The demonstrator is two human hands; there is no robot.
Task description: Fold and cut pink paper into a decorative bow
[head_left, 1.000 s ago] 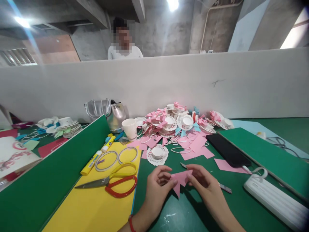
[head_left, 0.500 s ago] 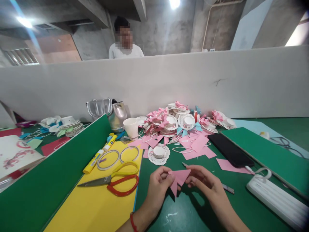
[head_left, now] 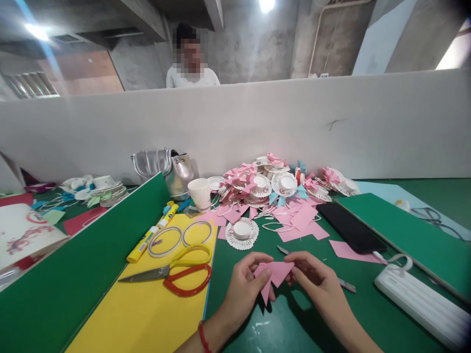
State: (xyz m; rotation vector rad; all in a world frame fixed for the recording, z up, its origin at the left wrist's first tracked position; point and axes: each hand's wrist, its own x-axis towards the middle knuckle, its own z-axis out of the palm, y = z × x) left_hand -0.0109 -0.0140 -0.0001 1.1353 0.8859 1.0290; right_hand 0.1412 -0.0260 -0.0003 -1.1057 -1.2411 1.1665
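A folded piece of pink paper [head_left: 278,270], with a notch and pointed ends, is held just above the green table. My left hand [head_left: 247,280] is closed on its left side, the thumb lying over the front. The fingers of my right hand [head_left: 312,272] are closed on its right corner. Under and beside my right hand lies a utility knife [head_left: 347,286], its middle hidden by the hand. Beyond my hands stands a small white paper hat [head_left: 242,230] with a fringed brim. Scissors [head_left: 187,270] with one yellow and one red handle lie to my left.
Yellow card [head_left: 147,314] bears two tape rolls [head_left: 197,234] and glue sticks [head_left: 143,244]. Behind are a paper cup [head_left: 199,194], a silver bag [head_left: 179,176] and a heap of decorated paper hats [head_left: 259,186]. A phone [head_left: 349,228] and a power strip [head_left: 419,306] lie right.
My right fingers have moved onto the pink paper's right corner, and the paper has tilted, its right part now lower and folded forward. My left hand keeps its hold.
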